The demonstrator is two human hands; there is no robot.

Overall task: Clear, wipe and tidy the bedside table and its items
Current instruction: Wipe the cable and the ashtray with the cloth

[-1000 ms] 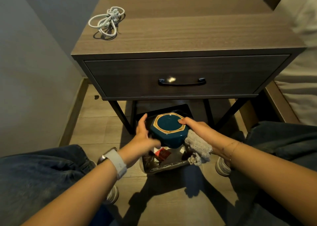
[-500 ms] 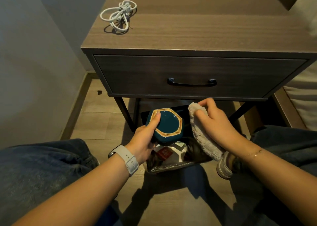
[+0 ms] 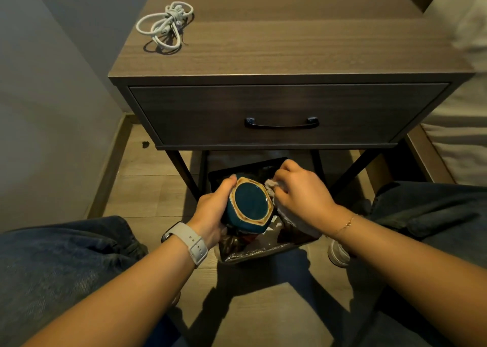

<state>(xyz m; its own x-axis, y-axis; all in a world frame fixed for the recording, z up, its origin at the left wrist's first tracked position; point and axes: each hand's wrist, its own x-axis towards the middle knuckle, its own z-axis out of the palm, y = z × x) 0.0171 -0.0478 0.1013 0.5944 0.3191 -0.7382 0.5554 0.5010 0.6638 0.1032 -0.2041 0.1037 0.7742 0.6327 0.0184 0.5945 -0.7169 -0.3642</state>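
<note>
My left hand [image 3: 210, 209] grips a teal ceramic dish [image 3: 249, 207] with a tan six-sided rim, turned so its underside faces me. My right hand [image 3: 300, 193] holds a grey cloth [image 3: 287, 212] bunched against the dish's right side. Both hands hover over a black waste bin [image 3: 263, 249] lined with a clear bag and holding scraps. The bedside table [image 3: 290, 43] stands behind, its drawer [image 3: 284, 109] closed. A coiled white cable [image 3: 166, 25] lies on the top's far left corner.
A wall [image 3: 47, 88] runs close on the left and a bed [image 3: 466, 83] with pale bedding on the right. My knees in jeans flank the bin. A white shoe [image 3: 338, 253] rests beside the bin's right edge.
The dish has tilted further so its base faces me, and my left hand has shifted around its side. My right hand has brought the cloth down against the dish's right edge.
</note>
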